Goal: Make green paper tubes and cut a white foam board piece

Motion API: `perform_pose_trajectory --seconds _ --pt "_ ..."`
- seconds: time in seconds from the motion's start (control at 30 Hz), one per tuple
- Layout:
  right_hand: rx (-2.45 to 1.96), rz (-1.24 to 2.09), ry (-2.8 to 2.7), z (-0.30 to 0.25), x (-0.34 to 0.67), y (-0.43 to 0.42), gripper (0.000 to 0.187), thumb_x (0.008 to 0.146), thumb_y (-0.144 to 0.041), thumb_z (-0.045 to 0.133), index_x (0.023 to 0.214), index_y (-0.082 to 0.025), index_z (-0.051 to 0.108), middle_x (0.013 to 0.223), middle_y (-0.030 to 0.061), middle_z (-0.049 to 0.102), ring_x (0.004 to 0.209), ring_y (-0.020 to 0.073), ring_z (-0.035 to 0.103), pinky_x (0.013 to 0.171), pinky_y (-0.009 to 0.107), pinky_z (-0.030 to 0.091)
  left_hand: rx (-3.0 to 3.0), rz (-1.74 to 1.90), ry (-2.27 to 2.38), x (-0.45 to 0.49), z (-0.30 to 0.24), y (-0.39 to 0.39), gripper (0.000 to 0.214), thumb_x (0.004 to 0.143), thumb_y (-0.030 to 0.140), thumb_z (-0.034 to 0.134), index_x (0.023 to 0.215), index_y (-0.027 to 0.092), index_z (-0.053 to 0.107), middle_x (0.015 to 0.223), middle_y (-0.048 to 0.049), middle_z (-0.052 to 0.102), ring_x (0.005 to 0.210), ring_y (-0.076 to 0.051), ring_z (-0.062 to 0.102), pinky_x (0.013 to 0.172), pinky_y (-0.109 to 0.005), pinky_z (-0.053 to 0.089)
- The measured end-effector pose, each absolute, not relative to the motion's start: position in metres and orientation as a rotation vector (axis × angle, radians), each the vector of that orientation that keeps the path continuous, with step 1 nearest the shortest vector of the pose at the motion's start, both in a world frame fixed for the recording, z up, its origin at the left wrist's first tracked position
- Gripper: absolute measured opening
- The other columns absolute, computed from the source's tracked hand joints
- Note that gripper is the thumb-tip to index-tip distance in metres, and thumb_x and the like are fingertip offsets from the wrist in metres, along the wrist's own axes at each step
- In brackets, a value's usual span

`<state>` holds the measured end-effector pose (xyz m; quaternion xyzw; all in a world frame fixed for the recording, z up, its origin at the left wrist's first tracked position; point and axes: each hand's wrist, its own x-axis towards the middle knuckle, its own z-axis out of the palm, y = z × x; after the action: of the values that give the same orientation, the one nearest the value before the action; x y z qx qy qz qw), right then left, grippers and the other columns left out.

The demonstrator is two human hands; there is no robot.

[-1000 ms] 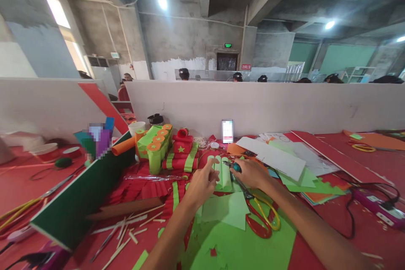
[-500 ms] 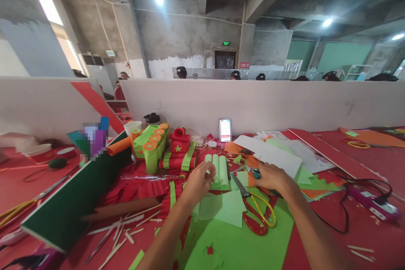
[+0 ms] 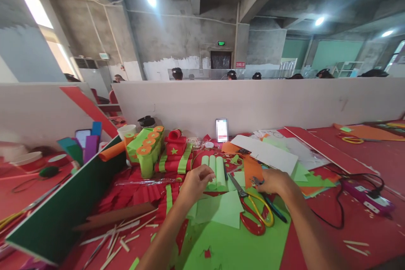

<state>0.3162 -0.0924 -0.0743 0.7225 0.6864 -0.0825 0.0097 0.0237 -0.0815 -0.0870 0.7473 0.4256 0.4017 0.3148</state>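
Observation:
My left hand (image 3: 198, 180) is closed in a pinch beside three upright pale green paper rolls (image 3: 212, 173); whatever its fingertips hold, if anything, is too small to make out. My right hand (image 3: 274, 182) is curled over a teal-handled tool (image 3: 276, 209). The tool's grey metal head shows left of the fingers, against an orange paper piece (image 3: 251, 169). Between my hands lie scissors (image 3: 257, 211) with one red and one yellow handle loop. Pale green paper sheets (image 3: 221, 211) rest under them on a larger bright green sheet (image 3: 240, 247).
Red and green paper models (image 3: 175, 158) stand at the back left, before a dark green board (image 3: 60, 202). Thin wooden sticks (image 3: 118, 236) lie front left. A phone (image 3: 221, 130) leans on the white partition (image 3: 259, 101). At right is a purple power strip (image 3: 368, 196) with its cable.
The right hand has turned, so the tool's teal handles now show below it. My left hand stays beside the rolls. The whole view has shifted slightly.

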Motion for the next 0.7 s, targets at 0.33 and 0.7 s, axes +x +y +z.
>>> perform_pose_trajectory --seconds 0.33,0.7 --pt "1.639 -0.716 3.101 -0.046 0.230 -0.107 0.012 0.087 -0.036 0.063 0.095 -0.027 0.066 0.085 -0.0016 0.075 0.076 0.0175 0.067 0.065 0.025 0.041 1.956 1.119 1.010 0.029 -0.089 -0.083 0.017 0.083 0.032 0.064 0.076 0.016 0.065 0.069 -0.0002 0.061 0.064 -0.014 0.054 0.062 -0.023 0.041" --pt "1.628 -1.963 2.951 -0.079 0.224 -0.088 0.032 0.088 -0.048 0.060 0.088 -0.017 0.069 0.075 0.0046 0.071 0.069 0.0186 0.065 0.060 0.027 0.049 1.925 1.187 0.955 0.030 -0.089 -0.083 0.022 0.088 0.035 0.059 0.096 0.017 0.069 0.084 -0.0056 0.070 0.073 -0.017 0.064 0.068 -0.026 0.050"
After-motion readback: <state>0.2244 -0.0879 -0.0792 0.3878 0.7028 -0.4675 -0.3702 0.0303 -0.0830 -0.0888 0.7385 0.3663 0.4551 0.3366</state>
